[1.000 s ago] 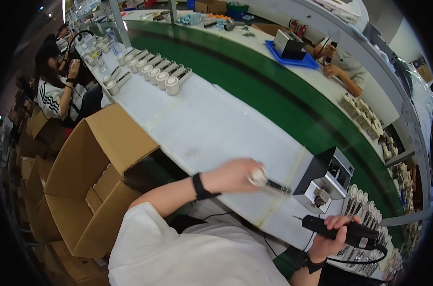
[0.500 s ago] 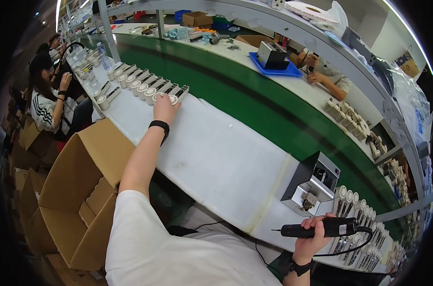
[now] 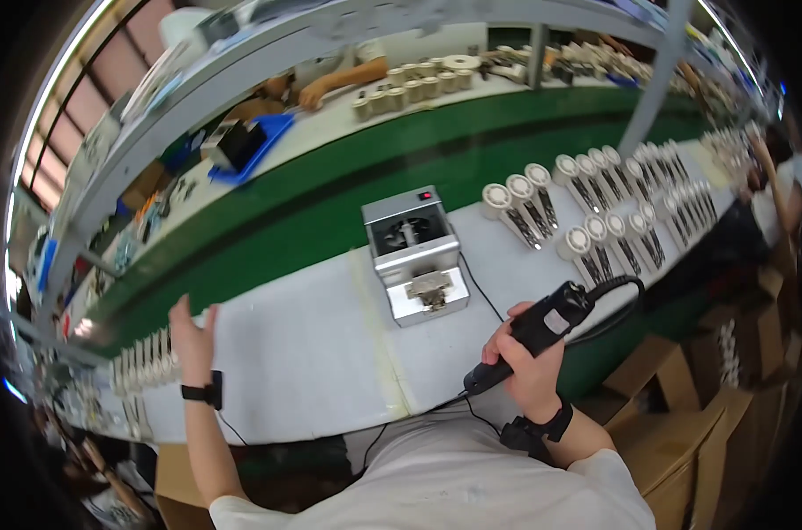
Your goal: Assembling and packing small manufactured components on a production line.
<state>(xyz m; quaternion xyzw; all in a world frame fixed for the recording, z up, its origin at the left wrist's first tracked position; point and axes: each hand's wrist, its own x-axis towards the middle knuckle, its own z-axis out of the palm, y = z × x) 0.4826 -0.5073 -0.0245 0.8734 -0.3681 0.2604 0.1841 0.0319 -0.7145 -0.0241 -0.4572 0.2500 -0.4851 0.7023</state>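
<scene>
My right hand [image 3: 533, 367] is closed round a black electric screwdriver [image 3: 532, 334], its tip angled down to the left over the bench edge. My left hand [image 3: 192, 336] is raised above the left part of the white bench [image 3: 286, 353], fingers and thumb apart, with nothing in it. Close beside it stands a row of white round-headed parts with long handles [image 3: 145, 362], partly hidden by the hand. A silver and black screw feeder machine [image 3: 414, 256] stands mid-bench, between my hands and farther back.
More white round-headed parts [image 3: 595, 243] lie in rows at the right, dark strips along their handles. Behind the bench runs a green conveyor belt [image 3: 321, 212]. Across it, a person's arm [image 3: 344, 84] rests near a blue tray [image 3: 264, 150]. Cardboard boxes [image 3: 675, 424] stand below right.
My view has swung to the right. My left hand has come off the round-headed part at the row's end and opened. The screwdriver, still in my right hand, now tilts downward.
</scene>
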